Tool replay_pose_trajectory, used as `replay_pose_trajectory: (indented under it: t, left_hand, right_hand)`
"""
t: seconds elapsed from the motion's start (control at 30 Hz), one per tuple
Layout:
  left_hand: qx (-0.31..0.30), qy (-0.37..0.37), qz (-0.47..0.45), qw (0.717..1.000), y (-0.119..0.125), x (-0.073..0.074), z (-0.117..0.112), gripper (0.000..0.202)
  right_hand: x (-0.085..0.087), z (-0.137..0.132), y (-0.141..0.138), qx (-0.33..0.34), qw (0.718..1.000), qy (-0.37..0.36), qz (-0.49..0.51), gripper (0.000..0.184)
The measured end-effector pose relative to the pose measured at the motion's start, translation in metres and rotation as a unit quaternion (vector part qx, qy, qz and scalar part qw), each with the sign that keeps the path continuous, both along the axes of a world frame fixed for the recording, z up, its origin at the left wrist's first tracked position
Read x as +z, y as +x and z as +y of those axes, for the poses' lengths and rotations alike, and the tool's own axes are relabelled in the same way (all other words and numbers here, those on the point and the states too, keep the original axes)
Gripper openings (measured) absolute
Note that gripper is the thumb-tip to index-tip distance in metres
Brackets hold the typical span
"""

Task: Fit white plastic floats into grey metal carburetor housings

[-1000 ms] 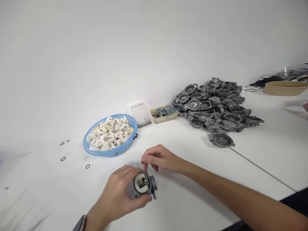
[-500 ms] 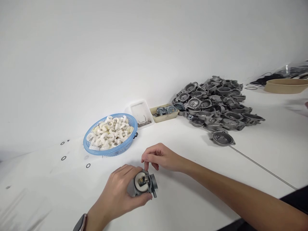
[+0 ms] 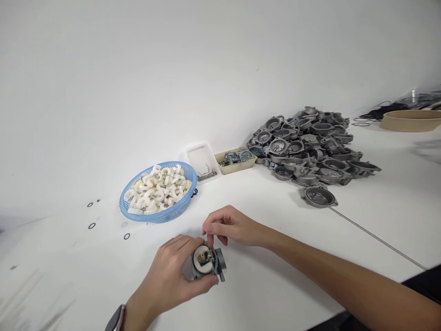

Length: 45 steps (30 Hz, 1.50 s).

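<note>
My left hand (image 3: pixel 172 276) is wrapped round a small grey metal carburetor body (image 3: pixel 206 263) standing on the white table near its front edge, round open face turned up toward me. My right hand (image 3: pixel 229 226) comes in from the right with its fingers curled; thumb and forefinger are pinched at the body's upper rim, and what they hold is too small to make out. A watch (image 3: pixel 115 318) sits on my left wrist.
A blue basket (image 3: pixel 156 216) of several white curved plastic parts stands behind the hands. Farther back are a clear tray (image 3: pixel 201 162) with thin metal pins, a beige tray (image 3: pixel 236 162), and a heap of grey metal bowls (image 3: pixel 310 149). Loose black O-rings (image 3: pixel 91 225) lie left.
The hands and carburetor body stay almost where they were; my right fingertips have dipped slightly onto the rim. The view has shifted a little.
</note>
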<state>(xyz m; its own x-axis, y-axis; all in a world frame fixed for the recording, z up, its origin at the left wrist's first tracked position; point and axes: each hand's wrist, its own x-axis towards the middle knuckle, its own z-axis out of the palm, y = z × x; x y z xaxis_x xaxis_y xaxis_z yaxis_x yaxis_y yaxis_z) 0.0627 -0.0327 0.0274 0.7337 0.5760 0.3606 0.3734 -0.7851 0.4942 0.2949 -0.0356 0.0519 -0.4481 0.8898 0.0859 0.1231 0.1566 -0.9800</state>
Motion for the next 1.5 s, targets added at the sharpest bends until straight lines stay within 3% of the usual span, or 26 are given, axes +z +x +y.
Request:
replay_pose_trajectory:
  t: [0.97, 1.5]
  left_hand:
    - [-0.005, -0.006, 0.003, 1.0, -0.0008, -0.0012, 0.0011, 0.039]
    - [0.004, 0.031, 0.005, 0.999, -0.0009, -0.0037, 0.0012, 0.042]
  right_hand:
    - [0.0005, -0.0004, -0.0001, 0.003, 1.0, -0.006, -0.001, 0.034]
    - [-0.0016, 0.0011, 0.0007, 0.002, 1.0, 0.002, 0.002, 0.034]
